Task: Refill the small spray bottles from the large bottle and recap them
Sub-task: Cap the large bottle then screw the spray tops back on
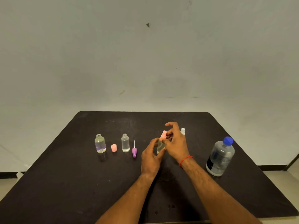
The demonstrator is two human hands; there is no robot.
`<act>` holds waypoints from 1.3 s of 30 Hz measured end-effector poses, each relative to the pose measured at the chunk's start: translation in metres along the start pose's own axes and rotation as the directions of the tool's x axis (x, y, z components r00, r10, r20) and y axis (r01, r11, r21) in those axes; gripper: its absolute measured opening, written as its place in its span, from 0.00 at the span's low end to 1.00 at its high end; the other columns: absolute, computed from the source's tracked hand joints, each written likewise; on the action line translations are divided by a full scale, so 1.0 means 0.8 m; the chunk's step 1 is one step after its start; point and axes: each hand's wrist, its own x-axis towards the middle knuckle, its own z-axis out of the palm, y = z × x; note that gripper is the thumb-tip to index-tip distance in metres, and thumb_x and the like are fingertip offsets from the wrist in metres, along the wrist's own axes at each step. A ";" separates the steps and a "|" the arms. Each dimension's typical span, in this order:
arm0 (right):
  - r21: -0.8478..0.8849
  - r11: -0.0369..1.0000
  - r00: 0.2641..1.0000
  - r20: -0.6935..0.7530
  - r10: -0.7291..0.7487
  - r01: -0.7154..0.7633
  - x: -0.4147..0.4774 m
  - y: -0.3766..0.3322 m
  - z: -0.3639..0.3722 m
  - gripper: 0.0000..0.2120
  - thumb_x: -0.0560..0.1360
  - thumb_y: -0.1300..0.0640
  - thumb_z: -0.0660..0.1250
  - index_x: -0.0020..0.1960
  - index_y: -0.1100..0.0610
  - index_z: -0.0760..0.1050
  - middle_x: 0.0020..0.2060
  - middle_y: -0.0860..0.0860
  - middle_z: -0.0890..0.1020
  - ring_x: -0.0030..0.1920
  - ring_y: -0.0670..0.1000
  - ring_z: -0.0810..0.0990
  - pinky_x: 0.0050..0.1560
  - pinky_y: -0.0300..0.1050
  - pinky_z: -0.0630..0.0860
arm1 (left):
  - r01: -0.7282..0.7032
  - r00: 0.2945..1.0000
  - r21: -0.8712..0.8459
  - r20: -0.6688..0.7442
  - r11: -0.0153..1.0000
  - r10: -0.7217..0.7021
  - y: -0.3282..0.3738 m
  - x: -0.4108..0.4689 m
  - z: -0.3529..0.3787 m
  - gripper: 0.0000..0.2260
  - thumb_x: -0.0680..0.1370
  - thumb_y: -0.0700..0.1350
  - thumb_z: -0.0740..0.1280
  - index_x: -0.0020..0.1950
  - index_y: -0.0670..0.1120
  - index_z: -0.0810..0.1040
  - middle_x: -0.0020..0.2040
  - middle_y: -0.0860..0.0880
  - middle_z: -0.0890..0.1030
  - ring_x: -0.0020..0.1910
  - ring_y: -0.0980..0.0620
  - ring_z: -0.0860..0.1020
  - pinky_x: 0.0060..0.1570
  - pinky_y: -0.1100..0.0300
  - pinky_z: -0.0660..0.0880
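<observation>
My left hand [151, 156] grips a small clear spray bottle [160, 147] standing on the black table [80, 183]. My right hand [175, 143] pinches the pink spray head [163, 134] on its neck. To the left stand two open small bottles, one with a purple print [100, 143] and one plain [125, 143]. A pink cap [113, 147] stands between them. A purple spray head [134, 151] with its white tube lies right of the plain bottle. The large bottle [220, 157] with a blue cap stands at the right, shut.
A small white-topped bottle [182, 131] stands behind my right hand, mostly hidden. A pale wall rises behind the table's far edge. Floor shows past the table's left and right edges.
</observation>
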 end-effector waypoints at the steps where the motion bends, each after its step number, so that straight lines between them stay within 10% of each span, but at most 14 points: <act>1: 0.014 1.000 1.000 0.024 0.002 -0.003 0.001 0.001 -0.002 0.27 0.73 0.66 0.72 0.65 0.47 0.67 0.44 0.45 0.80 0.46 0.43 0.80 0.46 0.31 0.75 | -0.004 1.000 -0.003 -0.002 1.000 0.004 0.000 0.000 0.000 0.15 0.78 0.46 0.73 0.64 0.55 0.78 0.56 0.57 0.84 0.56 0.59 0.82 0.55 0.55 0.82; 33: 0.135 0.990 0.998 0.052 0.038 -0.045 0.009 0.009 -0.011 0.29 0.70 0.66 0.75 0.64 0.46 0.67 0.43 0.48 0.84 0.45 0.40 0.82 0.46 0.30 0.77 | -0.055 0.998 0.024 -0.020 0.998 0.055 0.001 -0.001 0.002 0.14 0.79 0.55 0.72 0.63 0.56 0.78 0.53 0.57 0.84 0.49 0.56 0.82 0.46 0.60 0.79; 39: 0.199 0.972 0.990 0.092 0.104 -0.121 0.008 0.017 -0.013 0.21 0.72 0.65 0.74 0.59 0.49 0.72 0.44 0.49 0.86 0.49 0.46 0.84 0.54 0.47 0.81 | -0.052 0.999 0.024 -0.006 0.998 0.052 0.001 -0.001 0.004 0.13 0.79 0.51 0.73 0.63 0.57 0.78 0.52 0.59 0.83 0.49 0.57 0.82 0.45 0.62 0.79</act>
